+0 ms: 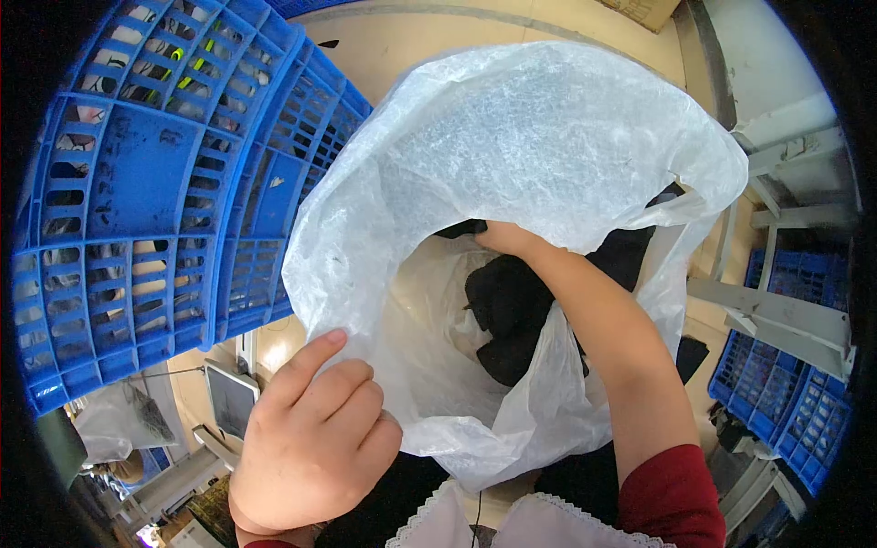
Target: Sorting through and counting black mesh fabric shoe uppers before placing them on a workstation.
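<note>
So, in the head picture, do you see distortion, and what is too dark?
Head view: the blue crate's edges bow near the picture's rim; head view: corners are black, and the black items inside the white bag show little detail.

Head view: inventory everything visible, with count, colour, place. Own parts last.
large bag: one, translucent white, centre
dark items: several, black, inside the bag
left crate: at least one, blue, upper left
crate contents: uncounted, mixed, behind its slots
right crates: at least two, blue, far right
frame: at least one, grey-white, right
box: one, brown, top edge
flat panel: one, grey, lower left
small bag: one, clear, lower left
floor: beige, behind
lace-trimmed garment: one, pale, bottom
sleeves: two, dark red, bottom
left grip: one, bare, at large bag's rim
right grip: one, bare, inside large bag, fingertips hidden
</note>
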Action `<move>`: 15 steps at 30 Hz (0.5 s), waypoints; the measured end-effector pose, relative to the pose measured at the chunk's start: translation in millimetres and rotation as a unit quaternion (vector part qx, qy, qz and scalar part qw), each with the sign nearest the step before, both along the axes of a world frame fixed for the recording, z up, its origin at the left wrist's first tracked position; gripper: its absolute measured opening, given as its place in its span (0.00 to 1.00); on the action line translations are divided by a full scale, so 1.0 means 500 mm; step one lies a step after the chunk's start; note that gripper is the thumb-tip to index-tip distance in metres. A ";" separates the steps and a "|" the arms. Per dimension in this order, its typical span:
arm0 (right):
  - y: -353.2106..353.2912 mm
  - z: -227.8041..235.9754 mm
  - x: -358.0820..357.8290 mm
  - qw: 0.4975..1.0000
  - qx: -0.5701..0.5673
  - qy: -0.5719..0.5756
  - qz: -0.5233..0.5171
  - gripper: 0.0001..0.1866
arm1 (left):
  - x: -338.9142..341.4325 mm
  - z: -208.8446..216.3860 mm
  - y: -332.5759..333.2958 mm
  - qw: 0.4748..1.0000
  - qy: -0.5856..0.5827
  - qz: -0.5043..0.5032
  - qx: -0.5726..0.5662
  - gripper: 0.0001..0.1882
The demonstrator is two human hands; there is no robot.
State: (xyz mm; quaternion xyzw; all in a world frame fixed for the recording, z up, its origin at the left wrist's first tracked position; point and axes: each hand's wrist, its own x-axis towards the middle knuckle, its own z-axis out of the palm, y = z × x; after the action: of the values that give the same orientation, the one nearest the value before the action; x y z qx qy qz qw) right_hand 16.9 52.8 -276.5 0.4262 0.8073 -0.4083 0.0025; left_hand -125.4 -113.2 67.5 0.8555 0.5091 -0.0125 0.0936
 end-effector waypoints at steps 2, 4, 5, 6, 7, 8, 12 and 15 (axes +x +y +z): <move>0.000 0.039 -0.008 1.000 0.013 0.016 -0.001 0.26 | 0.003 0.007 -0.002 1.000 -0.008 0.026 0.009 0.06; 0.003 0.071 0.025 1.000 0.027 0.010 -0.011 0.26 | 0.008 -0.018 0.014 0.999 -0.025 0.031 0.022 0.06; 0.004 0.092 0.044 0.996 0.074 0.019 -0.048 0.26 | 0.012 -0.028 0.024 0.998 -0.035 0.038 0.033 0.06; -0.004 0.111 0.044 0.990 0.115 0.035 -0.077 0.26 | 0.008 -0.036 0.025 0.998 -0.037 0.044 0.032 0.06; -0.008 0.159 0.040 0.990 0.114 0.041 -0.071 0.26 | 0.005 -0.032 0.025 0.998 -0.017 0.050 0.034 0.05; -0.013 0.225 0.038 0.993 0.059 0.051 -0.086 0.26 | 0.002 -0.026 0.023 0.998 0.005 0.057 0.037 0.05; -0.030 0.384 0.085 0.949 -0.176 0.183 -0.184 0.25 | 0.008 -0.027 0.027 0.997 0.012 0.060 0.052 0.04; -0.050 0.435 0.135 0.862 -0.284 0.306 -0.287 0.28 | 0.009 -0.037 0.033 0.995 0.017 0.066 0.072 0.03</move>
State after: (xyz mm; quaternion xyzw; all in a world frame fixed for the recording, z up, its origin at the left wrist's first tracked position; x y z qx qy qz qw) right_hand 84.4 27.9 -59.1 0.4734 0.4584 -0.7124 -0.2413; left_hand -120.8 -96.6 49.0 0.8241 0.5657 0.0160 0.0236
